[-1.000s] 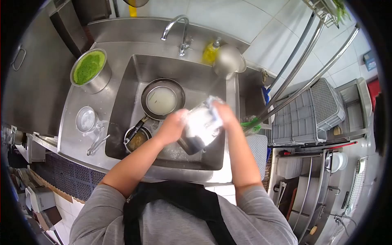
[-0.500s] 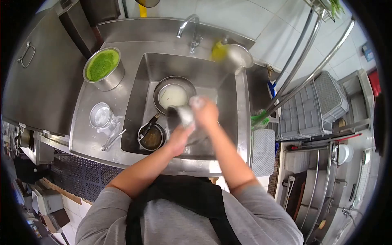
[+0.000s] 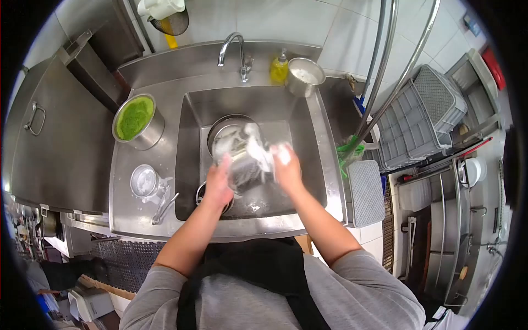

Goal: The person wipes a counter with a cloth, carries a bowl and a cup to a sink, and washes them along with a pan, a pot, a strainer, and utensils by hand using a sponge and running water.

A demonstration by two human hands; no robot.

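Observation:
Over the sink, a steel pot (image 3: 246, 175) is tilted on its side, streaked with white suds. My left hand (image 3: 219, 180) grips it along its left side. At its right, my right hand (image 3: 287, 169) is closed on what looks like a foam-covered sponge (image 3: 282, 153), close against the pot's rim. Foam (image 3: 256, 146) hangs thickly along the rim, blurred by motion. Behind the pot a frying pan (image 3: 215, 127) lies in the sink, mostly covered. A smaller pan (image 3: 200, 193) shows only in part beneath my left hand and wrist.
The sink (image 3: 308, 137) has a tap (image 3: 242, 60) at the back. A soap bottle (image 3: 279, 69) and a steel pot with foam (image 3: 303, 88) stand at the back right. On the left counter are a pot of green food (image 3: 148, 129), a small bowl (image 3: 144, 181) and a metal utensil (image 3: 165, 210).
The pot has turned in my hands and now shows much more foam. My left hand has moved up and left along it; my right hand is lower and farther right. The head view has shifted.

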